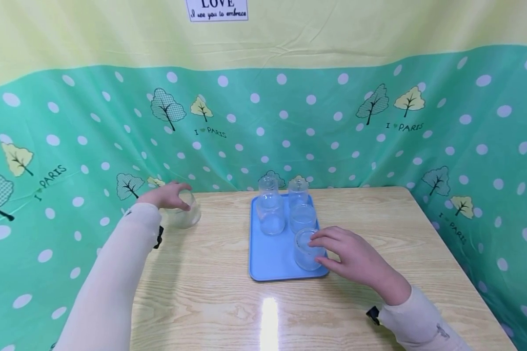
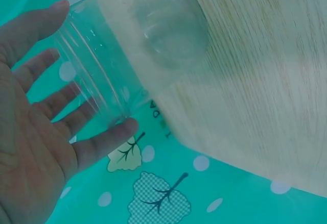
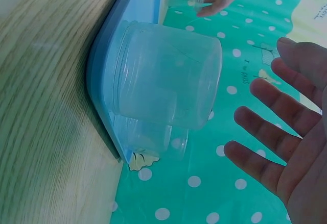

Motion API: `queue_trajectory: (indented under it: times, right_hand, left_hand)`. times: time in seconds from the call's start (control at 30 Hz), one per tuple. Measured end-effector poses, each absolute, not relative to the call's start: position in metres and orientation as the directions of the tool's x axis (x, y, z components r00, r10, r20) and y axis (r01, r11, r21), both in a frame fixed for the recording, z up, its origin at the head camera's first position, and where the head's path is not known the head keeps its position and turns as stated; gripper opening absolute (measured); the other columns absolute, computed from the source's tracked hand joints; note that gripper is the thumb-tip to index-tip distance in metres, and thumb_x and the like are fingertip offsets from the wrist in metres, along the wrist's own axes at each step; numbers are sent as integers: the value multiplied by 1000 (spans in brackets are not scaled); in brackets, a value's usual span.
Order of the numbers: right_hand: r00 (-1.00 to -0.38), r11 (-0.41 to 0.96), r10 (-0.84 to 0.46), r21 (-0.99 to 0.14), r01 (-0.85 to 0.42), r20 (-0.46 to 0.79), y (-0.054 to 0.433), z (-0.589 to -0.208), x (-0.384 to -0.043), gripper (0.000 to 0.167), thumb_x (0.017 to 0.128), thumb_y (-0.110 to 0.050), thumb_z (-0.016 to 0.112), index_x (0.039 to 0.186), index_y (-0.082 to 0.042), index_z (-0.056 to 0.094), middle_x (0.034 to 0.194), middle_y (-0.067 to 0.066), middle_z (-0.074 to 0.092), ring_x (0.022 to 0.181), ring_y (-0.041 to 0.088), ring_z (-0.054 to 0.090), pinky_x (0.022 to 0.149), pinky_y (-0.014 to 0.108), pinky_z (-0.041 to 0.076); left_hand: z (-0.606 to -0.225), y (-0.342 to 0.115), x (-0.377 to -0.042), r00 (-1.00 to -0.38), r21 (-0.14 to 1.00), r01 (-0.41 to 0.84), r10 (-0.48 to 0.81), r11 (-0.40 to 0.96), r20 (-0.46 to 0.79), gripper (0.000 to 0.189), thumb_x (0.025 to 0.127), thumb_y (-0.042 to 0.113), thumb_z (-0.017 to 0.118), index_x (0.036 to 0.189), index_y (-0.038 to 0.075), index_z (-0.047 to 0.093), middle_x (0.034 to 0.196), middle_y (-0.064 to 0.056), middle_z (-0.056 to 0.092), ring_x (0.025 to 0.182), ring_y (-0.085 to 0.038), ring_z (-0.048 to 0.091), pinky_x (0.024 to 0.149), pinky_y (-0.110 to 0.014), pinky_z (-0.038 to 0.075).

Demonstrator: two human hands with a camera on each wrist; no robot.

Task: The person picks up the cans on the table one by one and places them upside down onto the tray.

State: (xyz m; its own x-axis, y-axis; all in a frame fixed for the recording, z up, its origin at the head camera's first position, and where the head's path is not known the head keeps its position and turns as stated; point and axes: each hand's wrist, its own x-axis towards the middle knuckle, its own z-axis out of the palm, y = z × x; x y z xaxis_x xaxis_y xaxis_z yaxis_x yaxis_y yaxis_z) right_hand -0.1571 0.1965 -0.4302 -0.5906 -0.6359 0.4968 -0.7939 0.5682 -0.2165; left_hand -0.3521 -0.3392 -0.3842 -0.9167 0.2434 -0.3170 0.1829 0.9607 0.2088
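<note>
At the table's left, my left hand (image 1: 169, 196) reaches over an upright clear jar (image 1: 189, 212). In the left wrist view its spread fingers and thumb lie around the threaded rim of the jar (image 2: 97, 66); whether they press on it is hard to tell. My right hand (image 1: 349, 251) hovers beside a clear jar (image 1: 308, 253) at the front right of the blue tray (image 1: 270, 263). The right wrist view shows this jar (image 3: 166, 73) mouth down on the tray, with a gap between it and my loosely spread fingers.
Several more clear jars (image 1: 272, 224) stand on the tray behind the front one. The tray lies on a wood-grain table (image 1: 211, 273). A green and yellow printed cloth (image 1: 241, 117) hangs behind the table and along its sides.
</note>
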Motion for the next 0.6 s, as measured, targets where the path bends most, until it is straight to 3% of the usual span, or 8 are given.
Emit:
queue_trajectory:
  times: [0.6]
  right_hand:
    - [-583, 564, -639, -210, -799, 502, 197, -430, -157, 32, 87, -25, 84, 116, -19, 74, 122, -5, 68, 114, 15, 65, 93, 38, 59]
  left_hand:
    - [-385, -339, -351, -917, 243, 226, 290, 943, -273, 81, 88, 51, 75, 153, 14, 46, 159, -29, 35, 146, -53, 29, 113, -73, 30]
